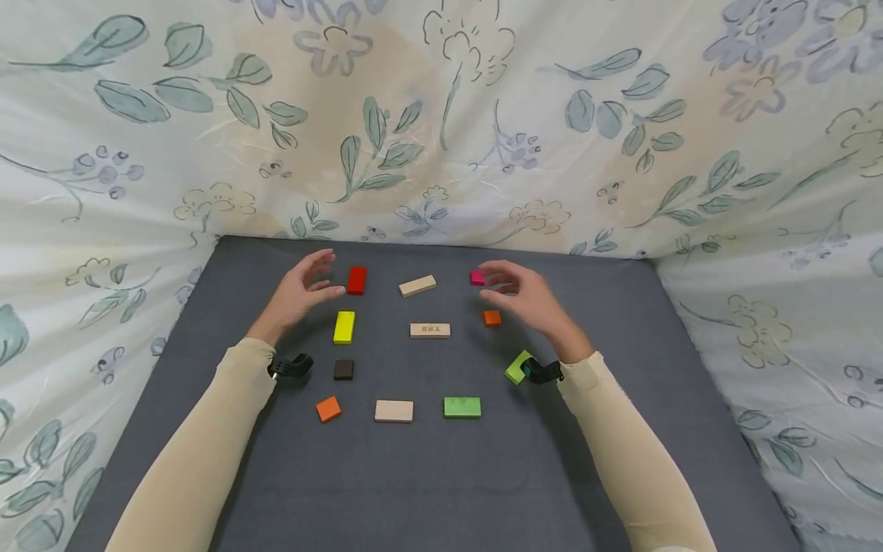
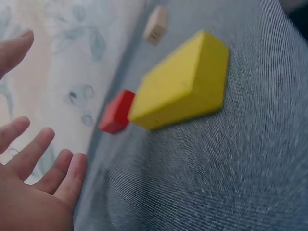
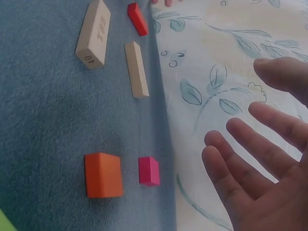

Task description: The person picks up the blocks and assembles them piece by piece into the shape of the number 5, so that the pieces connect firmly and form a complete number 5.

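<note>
My left hand (image 1: 298, 297) hovers at the left of the blocks, fingers spread and holding nothing. Nearest to it is a red block (image 1: 356, 280), with a yellow block (image 1: 344, 327) just below in the head view. The left wrist view shows the yellow block (image 2: 180, 82) large and the spread fingers (image 2: 36, 163) apart from it. Over on the right, my right hand (image 1: 524, 297) is held up, fingers loosely bent and grasping nothing. Its fingertips overlap a magenta block (image 1: 477, 277); an orange block (image 1: 492, 318) lies beneath. The right wrist view shows both, apart from the hand.
Between the hands lie a plain wooden block (image 1: 417, 286) and a printed one (image 1: 430, 330). Nearer are a dark brown block (image 1: 343, 369), an orange one (image 1: 328, 409), a pale one (image 1: 394, 412), a green one (image 1: 462, 407) and a lime one (image 1: 516, 368). Floral cloth (image 1: 441, 192) borders the grey table (image 1: 428, 483).
</note>
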A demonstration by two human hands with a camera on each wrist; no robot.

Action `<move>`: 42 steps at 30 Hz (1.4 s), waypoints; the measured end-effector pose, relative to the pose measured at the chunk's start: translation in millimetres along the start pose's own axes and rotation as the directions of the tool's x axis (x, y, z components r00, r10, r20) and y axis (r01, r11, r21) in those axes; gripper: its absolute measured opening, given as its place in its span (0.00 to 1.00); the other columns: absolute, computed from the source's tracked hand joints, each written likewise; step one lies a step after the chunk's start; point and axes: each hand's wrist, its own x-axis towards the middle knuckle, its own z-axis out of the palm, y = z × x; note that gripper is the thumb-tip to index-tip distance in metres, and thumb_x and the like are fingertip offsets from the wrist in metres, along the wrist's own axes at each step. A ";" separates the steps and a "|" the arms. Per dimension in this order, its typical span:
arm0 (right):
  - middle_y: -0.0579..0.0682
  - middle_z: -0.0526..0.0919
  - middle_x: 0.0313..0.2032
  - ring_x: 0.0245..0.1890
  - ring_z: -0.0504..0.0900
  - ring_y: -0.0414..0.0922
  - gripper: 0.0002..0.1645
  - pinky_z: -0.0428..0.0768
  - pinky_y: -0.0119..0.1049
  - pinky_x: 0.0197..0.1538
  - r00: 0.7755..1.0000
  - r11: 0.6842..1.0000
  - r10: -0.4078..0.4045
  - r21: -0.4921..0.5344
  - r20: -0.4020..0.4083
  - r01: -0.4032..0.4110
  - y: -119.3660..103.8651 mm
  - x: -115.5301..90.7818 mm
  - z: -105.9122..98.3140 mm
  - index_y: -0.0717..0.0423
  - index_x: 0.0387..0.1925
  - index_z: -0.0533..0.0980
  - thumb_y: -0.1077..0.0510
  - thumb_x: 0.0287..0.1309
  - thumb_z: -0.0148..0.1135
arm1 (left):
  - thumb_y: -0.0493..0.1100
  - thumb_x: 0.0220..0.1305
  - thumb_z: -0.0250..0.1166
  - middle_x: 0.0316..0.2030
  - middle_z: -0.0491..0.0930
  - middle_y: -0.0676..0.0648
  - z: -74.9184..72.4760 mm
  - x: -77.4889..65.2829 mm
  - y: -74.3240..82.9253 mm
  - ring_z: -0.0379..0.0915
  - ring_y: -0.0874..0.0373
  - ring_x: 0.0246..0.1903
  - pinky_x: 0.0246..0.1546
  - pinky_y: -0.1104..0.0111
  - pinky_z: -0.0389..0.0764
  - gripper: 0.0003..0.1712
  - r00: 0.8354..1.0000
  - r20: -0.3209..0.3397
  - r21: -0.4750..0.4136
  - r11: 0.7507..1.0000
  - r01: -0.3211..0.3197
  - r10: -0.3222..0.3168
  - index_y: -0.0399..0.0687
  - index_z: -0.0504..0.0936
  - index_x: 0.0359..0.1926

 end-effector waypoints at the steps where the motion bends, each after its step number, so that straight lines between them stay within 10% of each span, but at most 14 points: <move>1: 0.55 0.83 0.62 0.59 0.83 0.53 0.30 0.78 0.57 0.66 1.000 1.000 0.000 0.004 0.004 0.000 0.0 1.7 0.7 0.53 0.71 0.78 0.54 0.71 0.74 | 0.36 0.72 0.73 0.82 0.58 0.37 0.8 2.8 -1.8 0.53 0.39 0.80 0.77 0.44 0.61 0.51 1.000 0.003 0.009 1.000 0.009 -0.009 0.43 0.55 0.87; 42: 0.56 0.84 0.63 0.58 0.84 0.52 0.28 0.80 0.53 0.64 0.998 0.998 0.061 -0.027 0.027 -0.060 15.9 64.3 46.6 0.58 0.68 0.80 0.55 0.71 0.74 | 0.41 0.71 0.75 0.76 0.63 0.29 27.4 42.4 -2.7 0.63 0.32 0.71 0.73 0.40 0.67 0.48 0.979 0.062 0.329 0.930 0.164 -0.195 0.42 0.61 0.84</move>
